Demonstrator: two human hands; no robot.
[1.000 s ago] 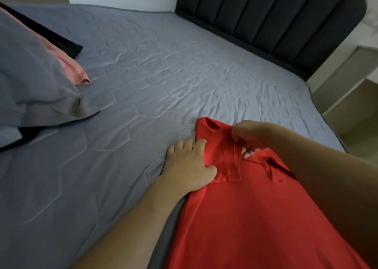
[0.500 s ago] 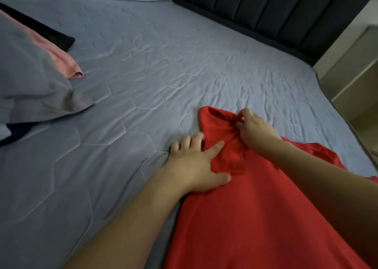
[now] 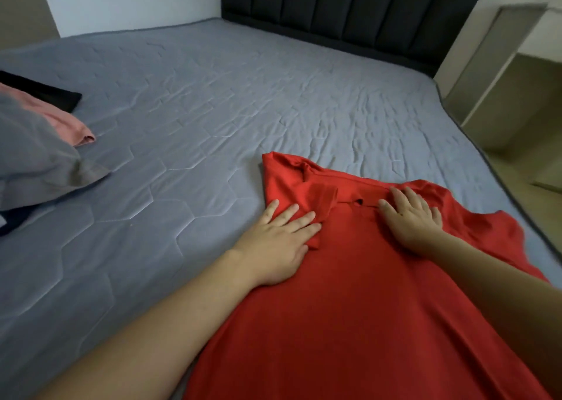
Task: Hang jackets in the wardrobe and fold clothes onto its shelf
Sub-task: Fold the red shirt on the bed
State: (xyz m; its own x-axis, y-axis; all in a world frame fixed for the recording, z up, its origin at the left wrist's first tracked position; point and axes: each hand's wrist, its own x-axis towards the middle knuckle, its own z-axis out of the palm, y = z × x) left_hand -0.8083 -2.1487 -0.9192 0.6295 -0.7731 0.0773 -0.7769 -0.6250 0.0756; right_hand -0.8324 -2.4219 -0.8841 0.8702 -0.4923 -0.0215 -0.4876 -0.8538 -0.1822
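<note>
We reach both bare forearms forward, our 2 hands lying palm-down. Our left hand [image 3: 275,241] is flat with its fingers spread, and our right hand [image 3: 410,217] lies flat with straight fingers.

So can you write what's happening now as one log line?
step: smoothing | item: red polo shirt flat on bed | left hand pressing collar side | right hand pressing near placket | fold: not yet
</note>
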